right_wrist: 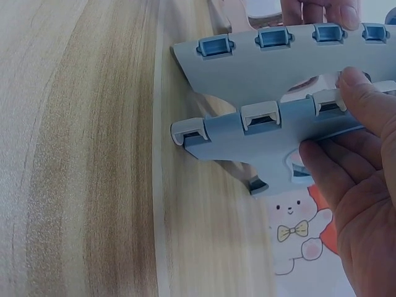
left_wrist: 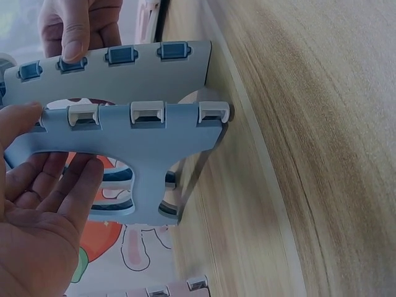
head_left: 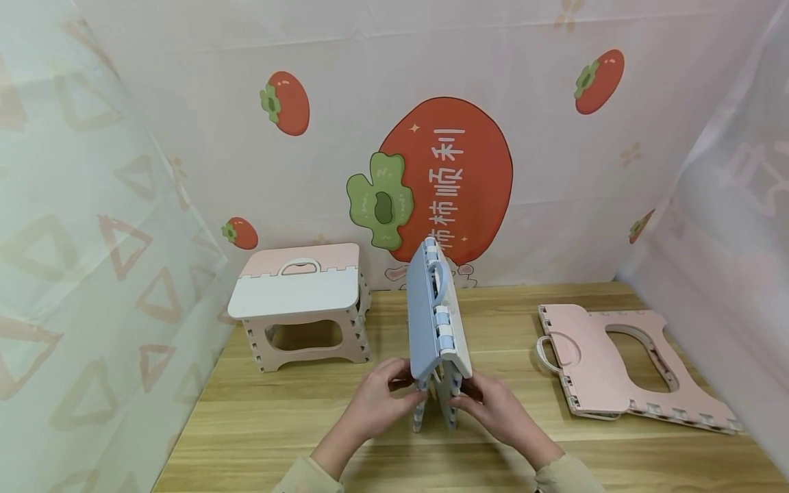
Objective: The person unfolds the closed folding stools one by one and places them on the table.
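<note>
A blue-and-white folding stool point(head_left: 422, 315) stands half folded at the middle of the table, its two seat halves bent into a steep peak with the blue carry handle point(head_left: 440, 282) along the ridge. Its leg panels stand close together below. My left hand point(head_left: 382, 400) pinches the left side's panel, thumb on the edge and fingers through the cut-out in the left wrist view. On the opposite side my right hand point(head_left: 499, 407) pinches the other panel the same way. White and blue hinge clips line the edges of the leg panel point(left_wrist: 148, 139).
An unfolded pink-and-white stool point(head_left: 296, 301) stands at the back left. A pink folding stool point(head_left: 598, 356) lies flat at the right, its handle pointing left. Behind the wooden table point(head_left: 271, 438) hangs a cloth point(head_left: 203, 137) printed with persimmons; similar sheets close both sides.
</note>
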`<action>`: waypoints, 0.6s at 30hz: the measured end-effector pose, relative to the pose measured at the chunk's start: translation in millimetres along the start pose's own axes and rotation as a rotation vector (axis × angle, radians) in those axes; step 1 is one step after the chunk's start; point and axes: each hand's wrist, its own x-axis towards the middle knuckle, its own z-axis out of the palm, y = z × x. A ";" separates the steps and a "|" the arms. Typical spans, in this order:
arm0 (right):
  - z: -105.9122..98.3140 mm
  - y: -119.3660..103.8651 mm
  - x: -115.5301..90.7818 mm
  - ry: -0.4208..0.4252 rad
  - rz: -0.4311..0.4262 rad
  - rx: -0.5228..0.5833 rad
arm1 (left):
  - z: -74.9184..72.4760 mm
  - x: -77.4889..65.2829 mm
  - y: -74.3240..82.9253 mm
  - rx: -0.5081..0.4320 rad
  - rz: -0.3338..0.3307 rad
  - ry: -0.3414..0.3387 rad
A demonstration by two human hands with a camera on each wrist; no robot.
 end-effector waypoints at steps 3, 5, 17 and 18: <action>-1.0 -1.0 -0.1 -0.008 0.019 0.007 | -0.6 -0.3 0.2 -0.002 0.018 0.004; -1.8 -1.7 -0.2 -0.010 0.024 0.012 | -0.9 0.0 0.0 0.002 0.022 0.005; -3.2 2.6 -1.8 0.004 0.038 -0.011 | -2.1 -0.7 -2.1 0.006 0.028 0.008; -3.3 2.5 -1.9 0.004 0.040 -0.013 | -2.2 -0.9 -2.2 0.005 0.029 0.009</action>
